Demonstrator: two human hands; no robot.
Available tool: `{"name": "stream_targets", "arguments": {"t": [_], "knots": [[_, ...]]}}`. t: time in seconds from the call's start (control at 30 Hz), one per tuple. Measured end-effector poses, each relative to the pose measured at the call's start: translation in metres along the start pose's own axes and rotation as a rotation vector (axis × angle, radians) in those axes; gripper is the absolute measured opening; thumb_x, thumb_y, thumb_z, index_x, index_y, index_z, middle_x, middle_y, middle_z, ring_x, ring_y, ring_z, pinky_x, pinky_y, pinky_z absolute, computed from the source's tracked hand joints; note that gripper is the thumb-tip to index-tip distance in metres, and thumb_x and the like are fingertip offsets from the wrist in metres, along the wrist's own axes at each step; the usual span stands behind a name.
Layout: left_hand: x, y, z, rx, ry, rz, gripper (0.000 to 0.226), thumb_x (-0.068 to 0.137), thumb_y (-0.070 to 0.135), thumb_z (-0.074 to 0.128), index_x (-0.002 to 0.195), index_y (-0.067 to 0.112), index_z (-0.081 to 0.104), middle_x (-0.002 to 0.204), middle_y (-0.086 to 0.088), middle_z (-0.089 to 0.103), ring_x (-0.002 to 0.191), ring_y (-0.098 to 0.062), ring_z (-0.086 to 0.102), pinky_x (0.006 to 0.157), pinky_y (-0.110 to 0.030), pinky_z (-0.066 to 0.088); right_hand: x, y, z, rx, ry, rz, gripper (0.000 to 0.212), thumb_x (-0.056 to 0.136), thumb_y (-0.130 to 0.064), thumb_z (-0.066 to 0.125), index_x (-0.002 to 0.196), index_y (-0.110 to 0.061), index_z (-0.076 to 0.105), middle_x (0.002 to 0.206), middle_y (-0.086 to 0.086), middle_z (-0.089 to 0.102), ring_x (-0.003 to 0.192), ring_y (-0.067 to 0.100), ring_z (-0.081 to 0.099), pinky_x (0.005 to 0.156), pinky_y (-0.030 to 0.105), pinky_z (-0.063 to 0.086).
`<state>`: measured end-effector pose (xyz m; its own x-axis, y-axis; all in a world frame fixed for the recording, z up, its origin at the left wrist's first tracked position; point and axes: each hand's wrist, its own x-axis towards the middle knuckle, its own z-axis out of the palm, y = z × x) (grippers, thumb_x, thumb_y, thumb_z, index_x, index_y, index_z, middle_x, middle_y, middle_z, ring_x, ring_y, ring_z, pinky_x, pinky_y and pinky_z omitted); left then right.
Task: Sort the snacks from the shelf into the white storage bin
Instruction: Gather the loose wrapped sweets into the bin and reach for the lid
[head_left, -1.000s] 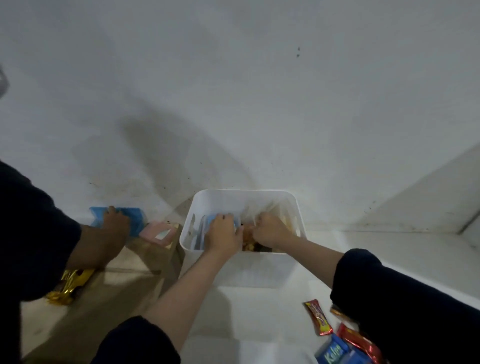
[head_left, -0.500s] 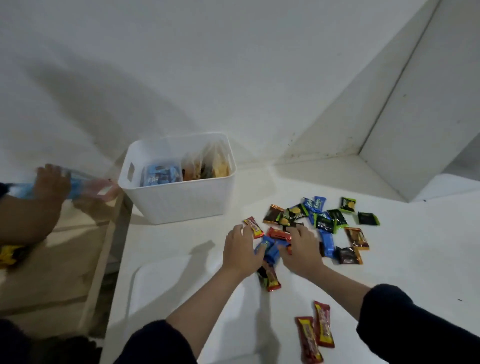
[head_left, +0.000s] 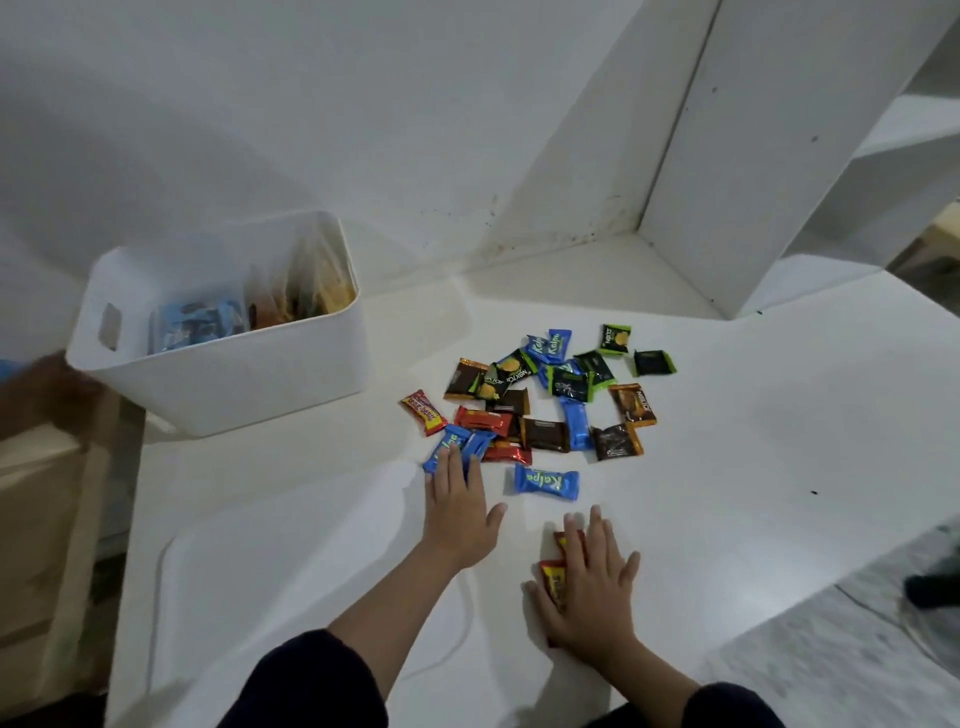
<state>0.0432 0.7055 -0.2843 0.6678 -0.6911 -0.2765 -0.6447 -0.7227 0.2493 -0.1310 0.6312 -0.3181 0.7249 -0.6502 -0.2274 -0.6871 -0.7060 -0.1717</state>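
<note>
The white storage bin (head_left: 234, 382) stands at the left on the white shelf top, with blue and brown snack packs inside. A scatter of small wrapped snacks (head_left: 545, 400) lies to its right: blue, red, brown and green-black packs. One blue pack (head_left: 545, 482) lies apart, nearest me. My left hand (head_left: 460, 512) lies flat, fingertips touching a blue pack (head_left: 449, 444) at the pile's near-left edge. My right hand (head_left: 592, 582) is spread flat on two red-yellow bars (head_left: 553, 577), which are partly hidden under it.
A white upright panel (head_left: 691, 171) rises at the back right, with shelves beyond. Another person's blurred hand (head_left: 47, 384) is at the far left beside the bin. A wooden surface (head_left: 47, 519) lies below the shelf's left edge.
My hands left the bin and came down over the snack pile. Since then my right hand drew back onto the two red-yellow bars, and my left hand settled on a blue pack.
</note>
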Motion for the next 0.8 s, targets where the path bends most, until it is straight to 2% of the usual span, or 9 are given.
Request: {"name": "stream_targets", "arguments": {"t": [0.23, 0.3, 0.37, 0.4, 0.47, 0.53, 0.57, 0.7, 0.8], "knots": [[0.028, 0.019, 0.011, 0.112, 0.001, -0.080, 0.080, 0.092, 0.061, 0.028, 0.152, 0.015, -0.002, 0.159, -0.014, -0.010, 0.147, -0.034, -0.006, 0.116, -0.053, 0.006, 0.063, 0.031, -0.019, 0.047, -0.027, 0.031, 0.093, 0.076, -0.074, 0.038, 0.148, -0.017, 0.020, 0.153, 0.022, 0.025, 0.137, 0.045, 0.032, 0.095, 0.072, 0.031], [0.036, 0.022, 0.009, 0.096, 0.020, -0.096, 0.082, 0.087, 0.069, 0.023, 0.152, 0.020, 0.010, 0.159, -0.014, 0.009, 0.146, -0.037, 0.011, 0.110, -0.062, 0.018, 0.086, 0.042, -0.028, 0.054, -0.027, 0.014, 0.100, 0.072, -0.081, 0.035, 0.150, -0.021, 0.012, 0.156, 0.020, 0.018, 0.141, 0.044, 0.023, 0.098, 0.073, 0.026], [0.047, 0.022, 0.012, 0.120, -0.016, -0.116, 0.086, 0.081, 0.077, 0.017, 0.146, 0.023, 0.032, 0.151, -0.014, 0.035, 0.135, -0.043, 0.037, 0.094, -0.070, 0.035, 0.111, 0.053, -0.036, 0.052, -0.008, -0.019, 0.112, 0.063, -0.092, 0.030, 0.150, -0.028, 0.002, 0.159, 0.016, 0.001, 0.145, 0.042, 0.004, 0.101, 0.074, 0.017], [0.053, 0.023, 0.013, 0.128, -0.033, -0.145, 0.089, 0.078, 0.082, 0.015, 0.144, 0.026, 0.036, 0.148, -0.014, 0.040, 0.130, -0.045, 0.042, 0.087, -0.072, 0.037, 0.124, 0.059, -0.040, 0.054, -0.005, -0.042, 0.118, 0.057, -0.097, 0.029, 0.150, -0.032, -0.004, 0.159, 0.014, -0.009, 0.145, 0.041, -0.007, 0.102, 0.074, 0.013], [0.064, 0.030, 0.015, 0.117, -0.038, -0.162, 0.094, 0.070, 0.090, 0.015, 0.146, 0.036, 0.026, 0.154, -0.012, 0.029, 0.134, -0.049, 0.033, 0.088, -0.078, 0.029, 0.150, 0.070, -0.049, 0.064, 0.015, -0.091, 0.127, 0.046, -0.102, 0.031, 0.148, -0.038, -0.009, 0.158, 0.011, -0.017, 0.143, 0.040, -0.018, 0.102, 0.075, 0.008], [0.076, 0.038, 0.017, 0.109, 0.000, -0.151, 0.097, 0.063, 0.095, 0.012, 0.147, 0.046, 0.002, 0.160, -0.010, 0.000, 0.141, -0.051, 0.008, 0.094, -0.081, 0.014, 0.178, 0.081, -0.060, 0.048, -0.006, -0.120, 0.131, 0.039, -0.103, 0.035, 0.146, -0.044, -0.012, 0.158, 0.010, -0.018, 0.142, 0.041, -0.021, 0.102, 0.076, 0.008], [0.081, 0.040, 0.019, 0.115, 0.020, -0.146, 0.098, 0.061, 0.097, 0.012, 0.145, 0.049, -0.003, 0.160, -0.009, -0.006, 0.142, -0.051, 0.003, 0.095, -0.081, 0.011, 0.191, 0.086, -0.066, 0.033, -0.034, -0.135, 0.131, 0.037, -0.103, 0.037, 0.144, -0.047, -0.017, 0.158, 0.008, -0.021, 0.142, 0.042, -0.022, 0.102, 0.075, 0.008], [0.092, 0.043, 0.018, 0.163, 0.030, -0.207, 0.097, 0.060, 0.098, 0.021, 0.144, 0.050, 0.021, 0.157, -0.012, 0.022, 0.136, -0.051, 0.028, 0.085, -0.081, 0.026, 0.236, 0.096, -0.084, -0.009, -0.157, -0.256, 0.123, 0.038, -0.101, 0.038, 0.137, -0.058, -0.022, 0.156, 0.003, -0.027, 0.139, 0.046, -0.025, 0.103, 0.075, 0.002], [0.095, 0.043, 0.020, 0.147, 0.052, -0.215, 0.089, 0.063, 0.095, 0.024, 0.141, 0.052, 0.026, 0.157, -0.009, 0.023, 0.140, -0.046, 0.023, 0.088, -0.080, 0.025, 0.248, 0.098, -0.081, -0.029, -0.153, -0.370, 0.110, 0.047, -0.098, 0.038, 0.139, -0.061, -0.010, 0.160, 0.002, -0.015, 0.141, 0.046, -0.018, 0.102, 0.075, -0.001]]}}
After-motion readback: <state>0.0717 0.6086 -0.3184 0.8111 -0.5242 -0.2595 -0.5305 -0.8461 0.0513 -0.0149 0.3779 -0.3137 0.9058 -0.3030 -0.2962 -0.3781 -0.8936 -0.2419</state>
